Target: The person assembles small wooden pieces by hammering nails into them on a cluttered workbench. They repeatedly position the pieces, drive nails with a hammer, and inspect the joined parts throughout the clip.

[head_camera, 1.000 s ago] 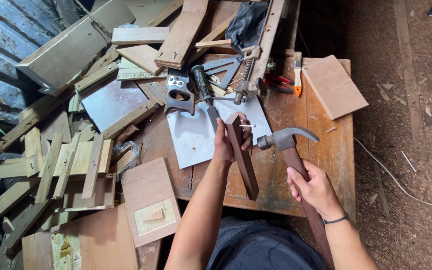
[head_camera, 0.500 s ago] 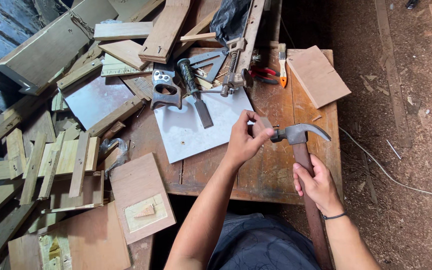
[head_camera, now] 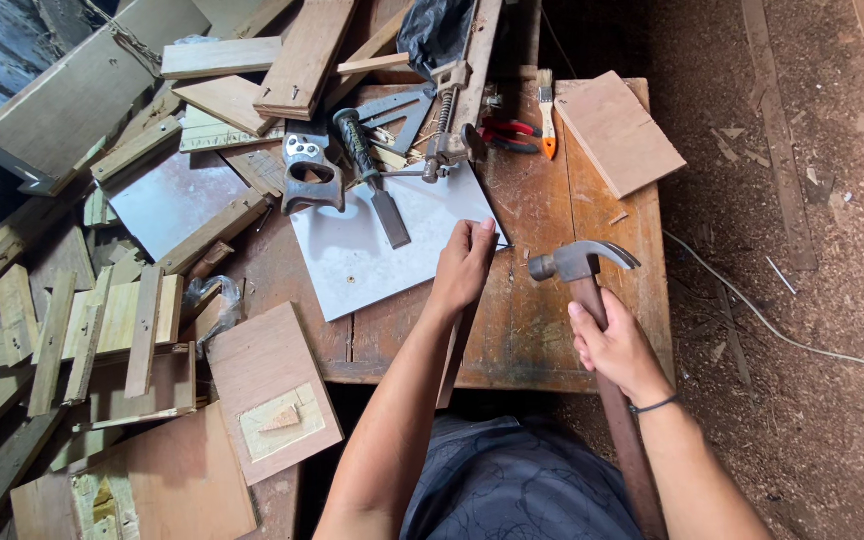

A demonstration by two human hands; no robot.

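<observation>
Right hand [head_camera: 617, 345] clenched on claw hammer [head_camera: 584, 264] handle — head raised just right of the white sheet [head_camera: 372, 250]. Left hand [head_camera: 464, 265] grips a wooden strip [head_camera: 457, 345] at the sheet's right edge.

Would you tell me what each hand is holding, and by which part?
Right hand grips the claw hammer by its wooden handle. Left hand holds a narrow wooden strip near its upper end.

Bare arms, dark wristband [head_camera: 652, 406], dark shorts [head_camera: 512, 480]
</observation>
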